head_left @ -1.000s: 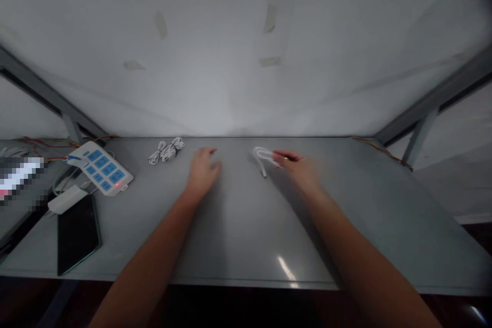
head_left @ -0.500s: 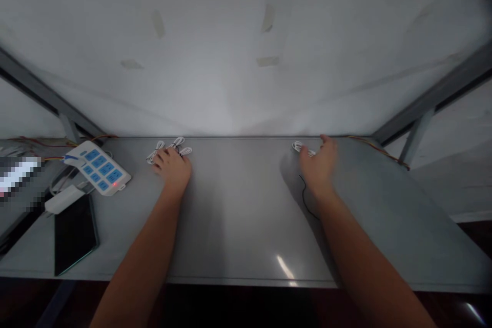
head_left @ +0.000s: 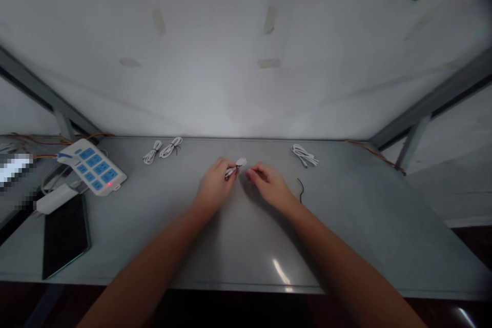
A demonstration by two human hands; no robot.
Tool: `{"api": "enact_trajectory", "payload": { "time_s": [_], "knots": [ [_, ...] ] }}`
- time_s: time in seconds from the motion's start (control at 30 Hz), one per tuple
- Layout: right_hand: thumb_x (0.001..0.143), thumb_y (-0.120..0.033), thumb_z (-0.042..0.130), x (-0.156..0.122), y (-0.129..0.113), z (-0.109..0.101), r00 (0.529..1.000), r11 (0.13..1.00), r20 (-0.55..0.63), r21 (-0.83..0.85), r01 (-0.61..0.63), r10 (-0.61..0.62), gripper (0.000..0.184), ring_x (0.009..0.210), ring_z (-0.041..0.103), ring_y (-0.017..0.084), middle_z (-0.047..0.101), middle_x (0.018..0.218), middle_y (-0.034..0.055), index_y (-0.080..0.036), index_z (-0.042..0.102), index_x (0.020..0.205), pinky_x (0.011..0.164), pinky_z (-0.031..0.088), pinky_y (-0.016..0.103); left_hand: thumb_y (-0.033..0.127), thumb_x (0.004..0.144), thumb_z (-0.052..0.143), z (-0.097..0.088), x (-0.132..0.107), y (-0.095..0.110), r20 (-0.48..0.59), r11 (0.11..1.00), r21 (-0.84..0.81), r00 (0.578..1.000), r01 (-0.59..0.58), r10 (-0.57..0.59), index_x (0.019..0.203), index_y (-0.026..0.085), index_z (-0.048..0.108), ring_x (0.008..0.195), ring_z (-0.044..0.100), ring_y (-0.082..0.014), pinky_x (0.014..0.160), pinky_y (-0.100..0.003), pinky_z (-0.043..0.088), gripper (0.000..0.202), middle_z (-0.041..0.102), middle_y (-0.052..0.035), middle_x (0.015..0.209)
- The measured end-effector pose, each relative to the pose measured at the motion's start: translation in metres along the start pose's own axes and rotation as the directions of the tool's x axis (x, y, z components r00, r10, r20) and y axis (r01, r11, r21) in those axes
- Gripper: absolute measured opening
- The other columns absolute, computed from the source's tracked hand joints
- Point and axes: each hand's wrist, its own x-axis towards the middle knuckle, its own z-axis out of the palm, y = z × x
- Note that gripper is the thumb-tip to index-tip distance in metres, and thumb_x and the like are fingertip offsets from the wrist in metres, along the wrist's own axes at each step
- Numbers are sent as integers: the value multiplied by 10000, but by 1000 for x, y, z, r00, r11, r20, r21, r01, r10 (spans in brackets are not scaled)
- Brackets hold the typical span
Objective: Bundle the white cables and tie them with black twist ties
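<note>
So half a second ago the left hand (head_left: 217, 184) is over at the pile of cable bundles, and now it's back near the middle of the table (head_left: 238, 251) with one of them, a white cable bundle (head_left: 241, 162), gripped in its fingers. The right hand (head_left: 271, 187) has let go of the loose white cable (head_left: 304, 156) and come in just beside the left. Its fingers are curled with the tips close together, but I can't tell if they're pinching anything.

Call the held bundle the center of the clock. The loose cable now lies fully in view at 3 o'clock, with a black tie (head_left: 302, 189) between 3 and 4, partly blocked by the arm. Two tied bundles (head_left: 171, 147) sit between 9 and 10, side by side, where before the hand was covering them.

Looks: the held one is white, folded small, dark tie around it, a loop poking out toward 1 or 2. The loose one is in long open loops, no tie on it. Power strip (head_left: 96, 166) at 9, red light on.
</note>
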Motion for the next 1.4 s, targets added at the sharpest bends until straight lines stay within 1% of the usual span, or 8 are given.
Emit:
{"api": "enact_trajectory", "payload": {
  "time_s": [0.27,0.5,0.63,0.77,0.9,1.1,1.2,1.4],
  "knots": [
    [853,-498,681,5,9,2,991,992,-86,76,-97,103,307,736,650,194,719,779,43,-194,695,813,706,512,330,198,972,577,7,-11,1,77,977,-45,975,-206,209,1174,250,669,1091,648,-209,986,-357,518,228,654,-79,1175],
    [769,-433,758,8,5,-2,982,910,-34,383,-160,187,236,604,674,196,727,685,26,-219,685,834,626,561,334,145,945,583,-1,-9,4,120,936,-176,937,-306,329,1165,248,716,1147,641,-236,1048,-423,498,276,713,-95,1172],
    [775,-393,744,5,-1,-3,988,923,61,352,-156,143,191,574,645,172,706,661,5,-213,711,832,606,543,316,314,908,716,-3,-7,4,97,926,-373,989,-63,107,1231,247,678,1112,664,-239,1025,-412,512,332,720,-91,1172],
    [827,-312,688,0,-9,-6,996,978,82,204,-47,30,102,638,645,168,695,690,-2,-223,736,834,671,534,320,393,812,808,0,-3,2,88,700,-688,979,192,-183,1284,218,588,973,693,-189,890,-334,555,549,703,-91,1158],
    [876,-219,644,-5,-18,-8,990,991,52,17,133,-133,122,757,645,170,712,833,22,-243,764,878,736,513,321,410,743,860,-2,1,4,171,518,-793,933,321,-316,1258,230,606,833,674,-128,756,-264,541,602,691,-61,1167],
    [904,-231,666,-8,-23,-6,980,980,40,-25,196,-195,104,790,632,179,702,869,19,-260,763,926,750,501,321,485,789,795,0,-2,12,282,459,-780,894,425,-348,1014,187,745,797,639,-134,673,-247,509,377,721,-77,1123],
    [912,-238,650,-9,-25,-6,976,975,-17,-67,213,-215,109,786,615,182,679,860,24,-253,757,915,733,494,316,501,816,741,6,-7,12,429,389,-760,851,521,-302,924,175,737,694,600,-143,600,-259,479,343,699,-54,858],
    [922,-267,599,-11,-27,-11,958,962,-158,-174,212,-239,114,768,589,193,620,807,22,-242,673,838,713,476,329,680,945,454,6,-11,11,622,360,-673,758,646,-199,762,170,707,555,494,-132,537,-281,384,598,670,-77,726]
  ]
}}
